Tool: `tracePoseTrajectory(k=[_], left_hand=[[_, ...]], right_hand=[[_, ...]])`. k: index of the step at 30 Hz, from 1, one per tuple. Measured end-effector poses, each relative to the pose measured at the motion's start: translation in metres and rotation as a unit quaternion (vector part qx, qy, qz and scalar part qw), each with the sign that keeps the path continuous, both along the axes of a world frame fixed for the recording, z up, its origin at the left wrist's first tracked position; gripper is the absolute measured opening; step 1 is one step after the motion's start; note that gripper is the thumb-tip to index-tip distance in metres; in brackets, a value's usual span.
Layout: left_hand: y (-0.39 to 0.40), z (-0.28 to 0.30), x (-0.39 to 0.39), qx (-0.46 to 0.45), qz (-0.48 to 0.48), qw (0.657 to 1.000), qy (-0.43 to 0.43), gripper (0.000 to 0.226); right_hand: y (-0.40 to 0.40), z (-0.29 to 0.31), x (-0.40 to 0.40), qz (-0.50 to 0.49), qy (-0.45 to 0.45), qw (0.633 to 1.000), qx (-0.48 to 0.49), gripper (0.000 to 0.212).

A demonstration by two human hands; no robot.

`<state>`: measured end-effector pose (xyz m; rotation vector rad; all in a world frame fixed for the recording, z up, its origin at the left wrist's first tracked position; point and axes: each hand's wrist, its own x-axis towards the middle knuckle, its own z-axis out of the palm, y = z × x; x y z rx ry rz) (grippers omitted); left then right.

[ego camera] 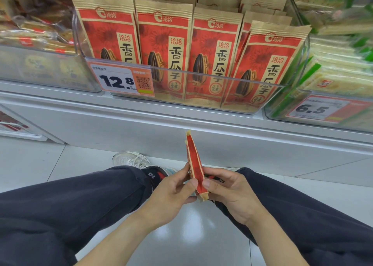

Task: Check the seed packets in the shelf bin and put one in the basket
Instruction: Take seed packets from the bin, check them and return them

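Observation:
A red and tan seed packet (194, 162) stands edge-on between my knees, low in front of the shelf. My left hand (171, 193) pinches its lower left side with thumb and fingers. My right hand (228, 193) grips its lower right side. Above, a clear shelf bin (232, 80) holds several matching seed packets (163, 49) standing upright in rows. No basket is in view.
An orange price tag (121, 81) reading 12.8 hangs on the bin's front left. Bins of other snacks sit to the left (36, 63) and right (333, 80). The white shelf base (201, 128) runs across; my legs and a shoe (131, 160) rest on the tiled floor.

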<state>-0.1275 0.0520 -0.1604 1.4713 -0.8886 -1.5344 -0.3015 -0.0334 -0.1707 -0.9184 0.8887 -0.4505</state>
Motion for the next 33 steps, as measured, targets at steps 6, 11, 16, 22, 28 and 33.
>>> tracePoseTrajectory(k=[6, 11, 16, 22, 28, 33], left_hand=[[0.002, 0.000, 0.004, -0.021, -0.034, 0.999, 0.019, 0.043], [0.002, -0.001, 0.003, -0.018, -0.027, 0.999, 0.028, 0.040], [-0.001, 0.001, 0.000, 0.037, 0.085, 0.990, 0.109, 0.034], [-0.002, -0.009, 0.003, 0.077, 0.156, 0.985, 0.004, 0.037], [-0.001, -0.015, 0.003, 0.086, 0.117, 0.989, -0.040, 0.037], [0.001, -0.017, 0.001, 0.068, 0.093, 0.987, -0.116, 0.022]], right_hand=[[0.000, -0.006, -0.001, -0.004, -0.001, 1.000, 0.007, 0.047], [-0.001, -0.011, -0.002, 0.002, 0.033, 0.998, -0.044, 0.050], [0.002, -0.010, 0.000, 0.007, 0.071, 0.991, -0.114, 0.041], [0.005, -0.012, 0.005, -0.005, 0.081, 0.988, -0.129, 0.033], [0.002, -0.014, 0.007, -0.081, 0.123, 0.984, -0.098, 0.059], [0.002, -0.005, 0.006, -0.027, 0.096, 0.991, -0.095, 0.028]])
